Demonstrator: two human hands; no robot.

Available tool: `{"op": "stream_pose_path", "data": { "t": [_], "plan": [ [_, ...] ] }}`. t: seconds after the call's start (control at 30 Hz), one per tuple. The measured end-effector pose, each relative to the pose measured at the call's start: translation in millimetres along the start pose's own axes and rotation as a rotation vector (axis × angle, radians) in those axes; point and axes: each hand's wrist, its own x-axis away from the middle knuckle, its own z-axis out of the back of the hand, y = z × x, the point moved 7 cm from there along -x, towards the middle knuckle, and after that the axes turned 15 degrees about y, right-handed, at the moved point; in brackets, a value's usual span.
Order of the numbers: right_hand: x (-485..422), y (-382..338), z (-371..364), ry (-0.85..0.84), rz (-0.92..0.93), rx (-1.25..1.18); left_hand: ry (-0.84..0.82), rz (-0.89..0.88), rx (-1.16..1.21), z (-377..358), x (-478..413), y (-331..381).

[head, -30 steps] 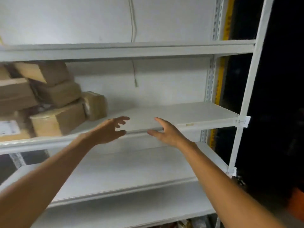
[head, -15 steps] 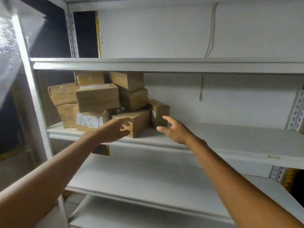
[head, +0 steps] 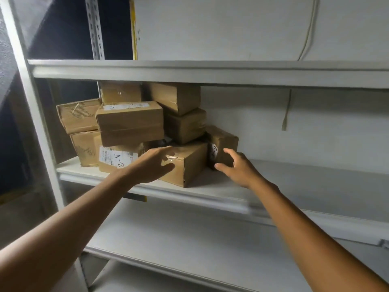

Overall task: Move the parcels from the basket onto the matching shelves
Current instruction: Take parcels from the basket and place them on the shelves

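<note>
Both bare arms are stretched out toward a heap of brown cardboard parcels (head: 130, 123) stacked at the left end of the middle shelf (head: 305, 186), left of centre in the frame. The pile rises nearly to the underside of the upper shelf (head: 210, 70).

The left hand (head: 154, 165) is in front of the front parcel (head: 189, 165), a long taped box lying at an angle near the shelf's front edge. Its fingers (head: 166, 149) are straight and slightly spread, their tips at the box's top edge by a patch of clear tape. I cannot tell whether they touch the cardboard. Just left of that hand, a labelled parcel (head: 117, 160) shows "A-2" in large print, with another box lying flat on top of it.

The right hand (head: 239, 168) is just right of centre, beside a small parcel (head: 224, 142) that stands against the right end of the front parcel and bears a white label ending in "2". These fingers (head: 230, 153) are apart and loosely bent, with the thumb down near the foot of the small box. They grip nothing, and I cannot make out contact.

A lower shelf (head: 189, 239) runs beneath the arms. A pale cable (head: 309, 28) hangs down the wall (head: 315, 127) at the upper right, and a white upright post (head: 31, 106) frames the left side.
</note>
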Motion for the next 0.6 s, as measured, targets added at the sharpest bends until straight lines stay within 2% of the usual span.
{"op": "stream_pose_path", "data": {
  "t": [0.13, 0.27, 0.47, 0.6],
  "plan": [
    [-42, 31, 13, 0.053, 0.013, 0.017, 0.054, -0.071, 0.027, -36, -44, 27],
    [-83, 58, 20, 0.079, 0.019, 0.003, 0.067, -0.126, -0.055, -75, -88, 51],
    [-140, 101, 5, 0.064, -0.046, -0.044, 0.035, -0.102, -0.182, -135, -141, 53],
    [-162, 116, -17, 0.068, -0.139, -0.195, 0.008, -0.06, -0.251, -169, -156, 44]
  ]
}}
